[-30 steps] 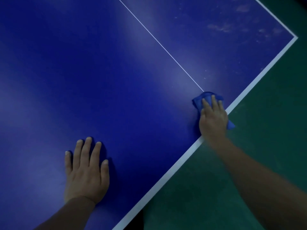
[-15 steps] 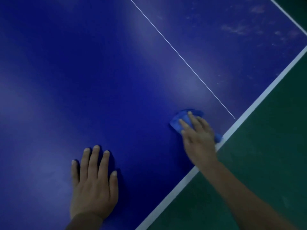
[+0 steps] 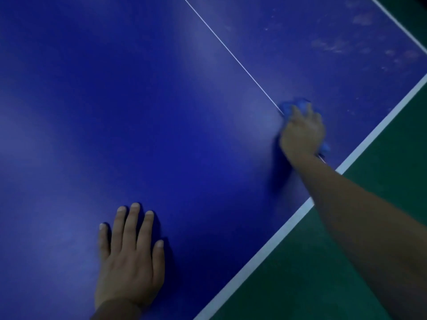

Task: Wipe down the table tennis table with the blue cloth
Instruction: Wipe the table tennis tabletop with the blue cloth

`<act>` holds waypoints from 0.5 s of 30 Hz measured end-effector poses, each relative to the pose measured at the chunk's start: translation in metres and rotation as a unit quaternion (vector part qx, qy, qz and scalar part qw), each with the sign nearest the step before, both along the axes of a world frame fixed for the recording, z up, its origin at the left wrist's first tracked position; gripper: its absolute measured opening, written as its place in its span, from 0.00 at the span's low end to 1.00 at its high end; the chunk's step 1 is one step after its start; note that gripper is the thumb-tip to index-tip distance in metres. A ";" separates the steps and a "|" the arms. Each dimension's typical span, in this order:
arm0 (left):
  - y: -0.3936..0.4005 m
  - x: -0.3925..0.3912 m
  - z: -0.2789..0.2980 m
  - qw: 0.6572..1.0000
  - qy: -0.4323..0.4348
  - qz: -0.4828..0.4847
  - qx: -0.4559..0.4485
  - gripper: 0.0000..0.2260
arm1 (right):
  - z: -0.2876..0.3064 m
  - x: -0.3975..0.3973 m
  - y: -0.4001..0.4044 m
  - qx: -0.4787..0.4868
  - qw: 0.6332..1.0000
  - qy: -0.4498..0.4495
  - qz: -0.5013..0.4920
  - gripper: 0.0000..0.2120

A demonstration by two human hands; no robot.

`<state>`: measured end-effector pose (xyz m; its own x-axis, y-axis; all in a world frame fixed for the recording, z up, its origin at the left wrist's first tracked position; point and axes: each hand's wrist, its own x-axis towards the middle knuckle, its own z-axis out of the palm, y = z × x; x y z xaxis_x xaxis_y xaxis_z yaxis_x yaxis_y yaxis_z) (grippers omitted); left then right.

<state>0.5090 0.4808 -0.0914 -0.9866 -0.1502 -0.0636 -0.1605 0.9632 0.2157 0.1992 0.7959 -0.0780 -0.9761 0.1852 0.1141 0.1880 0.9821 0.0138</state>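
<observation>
- The blue cloth is mostly hidden under the right hand, which presses it — fingers curled over it — on the thin centre line.
- Left hand lies flat, fingers spread, holding nothing.
- The table tennis table ends at its white edge just beside the cloth.

the table tennis table is deep blue with a thin white centre line and a white edge band; pale smudges mottle its far corner. the cloth is brighter blue. the floor is dark green.
</observation>
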 end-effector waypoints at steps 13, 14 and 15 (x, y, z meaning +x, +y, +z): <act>0.002 -0.001 0.006 1.000 -0.026 0.009 0.005 0.28 | -0.008 0.135 -0.052 -0.128 0.923 -0.084 0.354 0.22; 0.002 -0.001 0.005 1.000 -0.027 0.008 0.004 0.28 | -0.002 0.119 -0.022 -0.155 0.927 -0.080 0.333 0.21; 0.003 -0.001 0.005 1.000 -0.027 0.007 0.004 0.28 | -0.001 0.103 0.011 -0.147 0.931 -0.039 0.331 0.20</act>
<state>0.5079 0.4833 -0.0863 -0.9793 -0.1639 -0.1186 -0.1863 0.9591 0.2132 0.3023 0.8069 -0.0792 -0.8907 -0.4479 0.0774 -0.4502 0.8457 -0.2867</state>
